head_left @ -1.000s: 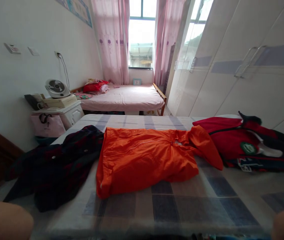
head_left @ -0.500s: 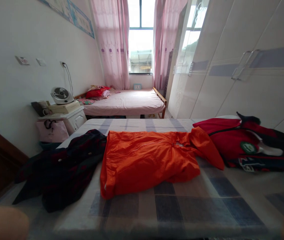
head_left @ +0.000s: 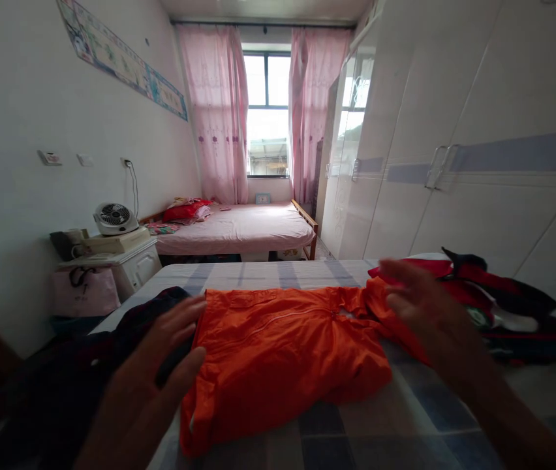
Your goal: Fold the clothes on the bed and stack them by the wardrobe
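An orange zip-front jacket [head_left: 288, 365] lies spread across the checked bed sheet [head_left: 346, 437] in front of me. Over its left end reaches my left hand [head_left: 160, 365], thumb and fingers apart, holding nothing. At the other end my right hand [head_left: 419, 307] hovers over the jacket's sleeve side, its fingers spread and a little blurred. Whether either hand touches the cloth, I cannot tell. Dark clothing [head_left: 62, 372] lies to the left, partly behind my left hand. Red and black garments [head_left: 508, 294] are heaped on the right, partly covered by my right hand and forearm.
A pink-covered bed [head_left: 239, 228] stands by the window beyond. At the left wall, a small fan [head_left: 115, 218] sits on a white cabinet [head_left: 136, 264], with a pink bag [head_left: 85, 290] beside it. A white wardrobe [head_left: 405, 215] lines the right side.
Both hands have come up from the bottom corners of the view to the two ends of the orange jacket. The camera has tilted upward.
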The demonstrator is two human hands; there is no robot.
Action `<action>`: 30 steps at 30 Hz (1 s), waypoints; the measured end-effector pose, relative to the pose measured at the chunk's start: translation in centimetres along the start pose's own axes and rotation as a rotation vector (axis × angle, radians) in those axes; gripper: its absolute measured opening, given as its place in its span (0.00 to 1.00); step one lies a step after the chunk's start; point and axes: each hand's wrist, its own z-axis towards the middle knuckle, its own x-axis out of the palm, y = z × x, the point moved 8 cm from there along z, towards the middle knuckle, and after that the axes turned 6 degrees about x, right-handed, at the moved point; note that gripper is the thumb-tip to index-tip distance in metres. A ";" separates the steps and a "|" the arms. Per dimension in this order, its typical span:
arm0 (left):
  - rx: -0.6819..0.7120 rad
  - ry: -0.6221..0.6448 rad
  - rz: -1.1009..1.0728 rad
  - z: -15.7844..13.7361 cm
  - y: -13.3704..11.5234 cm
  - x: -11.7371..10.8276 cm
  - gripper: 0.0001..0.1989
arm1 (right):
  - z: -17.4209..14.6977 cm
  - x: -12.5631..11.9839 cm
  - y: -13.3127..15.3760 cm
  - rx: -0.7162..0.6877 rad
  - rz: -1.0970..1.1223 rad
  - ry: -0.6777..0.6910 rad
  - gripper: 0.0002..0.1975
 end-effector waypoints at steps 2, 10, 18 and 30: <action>-0.136 0.067 -0.041 -0.6 3.4 3.1 0.23 | -0.9 3.1 -5.9 0.178 -0.008 0.159 0.19; -0.534 0.258 -0.033 -5.1 11.7 9.0 0.31 | -6.3 4.4 -20.2 0.445 -0.304 0.251 0.14; -0.707 0.356 -0.185 -4.1 12.6 10.2 0.37 | -7.0 7.9 -19.0 0.842 0.577 0.304 0.16; -0.639 0.001 -0.682 4.9 8.9 5.7 0.22 | 1.3 6.4 -12.3 0.555 0.556 0.168 0.16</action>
